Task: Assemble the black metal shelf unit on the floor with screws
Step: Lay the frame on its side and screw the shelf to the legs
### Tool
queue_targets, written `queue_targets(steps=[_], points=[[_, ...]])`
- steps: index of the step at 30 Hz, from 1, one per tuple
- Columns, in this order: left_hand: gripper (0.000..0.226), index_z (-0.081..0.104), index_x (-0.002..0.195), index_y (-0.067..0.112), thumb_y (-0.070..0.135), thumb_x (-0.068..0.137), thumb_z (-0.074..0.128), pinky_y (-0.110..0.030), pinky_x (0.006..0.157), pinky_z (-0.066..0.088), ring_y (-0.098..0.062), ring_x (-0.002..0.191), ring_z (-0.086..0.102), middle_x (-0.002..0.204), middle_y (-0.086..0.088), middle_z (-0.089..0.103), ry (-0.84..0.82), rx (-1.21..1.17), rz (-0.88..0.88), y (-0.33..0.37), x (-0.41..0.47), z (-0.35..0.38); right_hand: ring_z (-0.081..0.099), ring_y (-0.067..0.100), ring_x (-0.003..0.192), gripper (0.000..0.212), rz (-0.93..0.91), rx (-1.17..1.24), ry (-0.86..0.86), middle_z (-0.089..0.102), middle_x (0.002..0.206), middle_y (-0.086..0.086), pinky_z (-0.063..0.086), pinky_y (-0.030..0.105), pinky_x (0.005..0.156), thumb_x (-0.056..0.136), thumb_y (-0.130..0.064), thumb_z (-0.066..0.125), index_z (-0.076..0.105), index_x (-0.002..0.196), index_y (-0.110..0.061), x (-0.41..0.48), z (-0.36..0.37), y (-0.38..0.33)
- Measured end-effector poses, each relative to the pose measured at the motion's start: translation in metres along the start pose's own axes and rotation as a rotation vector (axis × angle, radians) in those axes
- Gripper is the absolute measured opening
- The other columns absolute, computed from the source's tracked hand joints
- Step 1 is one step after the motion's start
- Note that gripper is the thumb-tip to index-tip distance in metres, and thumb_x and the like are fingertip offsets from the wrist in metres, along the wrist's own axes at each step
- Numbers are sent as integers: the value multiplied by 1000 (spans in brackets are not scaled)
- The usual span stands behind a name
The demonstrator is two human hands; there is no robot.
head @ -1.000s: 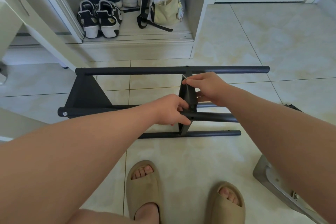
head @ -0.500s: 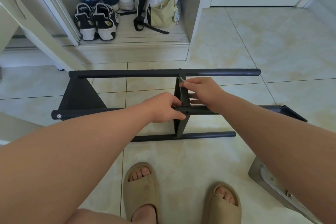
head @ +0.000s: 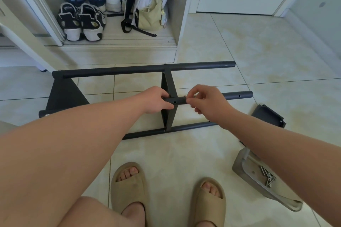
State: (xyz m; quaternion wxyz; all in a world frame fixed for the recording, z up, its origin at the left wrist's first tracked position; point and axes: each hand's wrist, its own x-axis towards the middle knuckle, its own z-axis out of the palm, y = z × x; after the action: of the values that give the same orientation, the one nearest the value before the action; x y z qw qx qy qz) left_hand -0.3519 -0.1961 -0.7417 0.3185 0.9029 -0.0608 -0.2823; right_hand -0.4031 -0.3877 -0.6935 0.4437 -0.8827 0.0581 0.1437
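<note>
On the tiled floor point(head: 239, 46), the left hand point(head: 156, 100) grips the middle tube point(head: 238, 96). The right hand point(head: 208, 101), at its 3 o'clock, pinches what seems a screw point(head: 184, 96). The frame point(head: 144, 69) lies at 12 o'clock from the slippers point(head: 129, 186). If the tube rolls, its hole point(head: 174, 101) can turn away and the screw may drop.

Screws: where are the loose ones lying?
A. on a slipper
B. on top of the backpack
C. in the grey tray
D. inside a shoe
C: the loose screws lie heaped together in the grey tray, low on the right of the head view.
</note>
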Motion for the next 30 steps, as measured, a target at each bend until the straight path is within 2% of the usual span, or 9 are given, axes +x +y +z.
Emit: queue_targets(steps=[3,4,9,14,18,27,30], points=[[31,70,110,15,37,88,73,-36,84,50,-23,85,60,95,-5,66,-29,-19,7,-2,2,-1,62,11,66,5,10,50,-64,67,76,5,58,22,69,93,-12,70,74,91,-11,-3,1,0],[31,70,110,16,37,88,73,-36,84,51,-22,83,60,94,-4,65,-41,-23,6,-2,3,-1,64,10,67,5,11,60,-82,69,77,5,59,20,69,93,-12,71,75,92,-11,-3,2,0],[37,67,119,19,36,87,75,-38,90,53,-16,76,64,108,-5,70,-87,-61,-16,-1,5,-5,71,14,73,15,-6,102,-154,75,84,12,61,22,75,94,-4,65,76,96,-14,2,5,-2],[34,69,117,19,34,87,75,-33,90,51,-13,74,66,103,2,70,-124,-75,-24,0,5,-8,73,17,78,15,-28,125,-162,76,85,12,62,27,80,95,-2,65,75,99,-13,4,12,3],[41,66,123,19,34,86,76,-39,102,49,-14,77,68,113,-1,69,-167,-77,-36,-1,4,-7,75,21,82,16,-8,182,-167,77,88,12,62,27,79,96,0,64,75,99,-12,6,12,6],[36,70,118,20,32,85,77,-44,103,50,-24,95,72,112,-3,71,-181,-92,-36,-2,5,-7,73,18,77,18,25,212,-258,75,86,12,62,29,78,96,5,61,75,97,-6,4,13,7],[35,70,119,19,30,86,76,-42,104,49,-22,88,71,114,-4,71,-181,-95,-38,0,3,-8,73,17,76,18,26,212,-237,75,85,12,62,27,77,96,5,61,75,98,-5,4,12,8]])
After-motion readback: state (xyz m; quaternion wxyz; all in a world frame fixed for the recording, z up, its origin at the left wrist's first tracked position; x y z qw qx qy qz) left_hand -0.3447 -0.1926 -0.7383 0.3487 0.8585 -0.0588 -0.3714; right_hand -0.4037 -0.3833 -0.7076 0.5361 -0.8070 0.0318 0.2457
